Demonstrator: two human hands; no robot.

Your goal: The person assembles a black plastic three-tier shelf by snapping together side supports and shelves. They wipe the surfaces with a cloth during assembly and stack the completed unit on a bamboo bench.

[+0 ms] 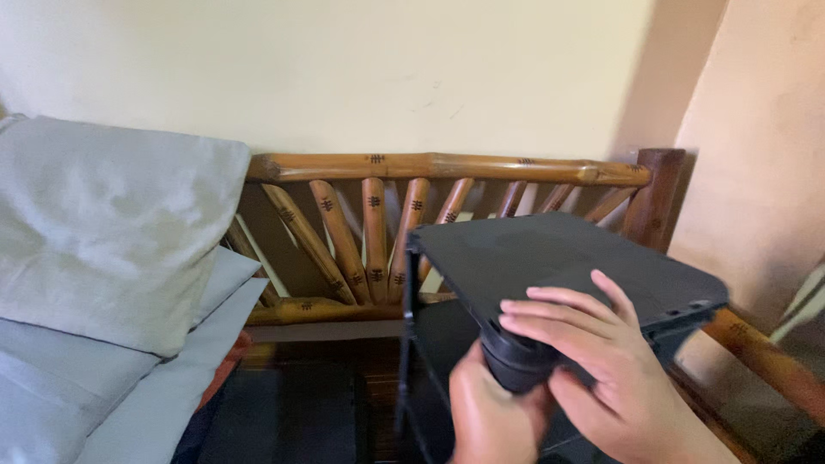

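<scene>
Beside the bamboo headboard (447,167), both hands are working: left hand (488,412) and right hand (601,361) are clamping a black cylindrical part (520,365) under the dark flat panel (559,258), apparently mid-assembly.

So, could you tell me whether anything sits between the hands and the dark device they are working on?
Nothing visible does. Both hands are already on it: the right hand lies over the round black part under the flat dark panel, and the left hand grips that part from below.
</scene>
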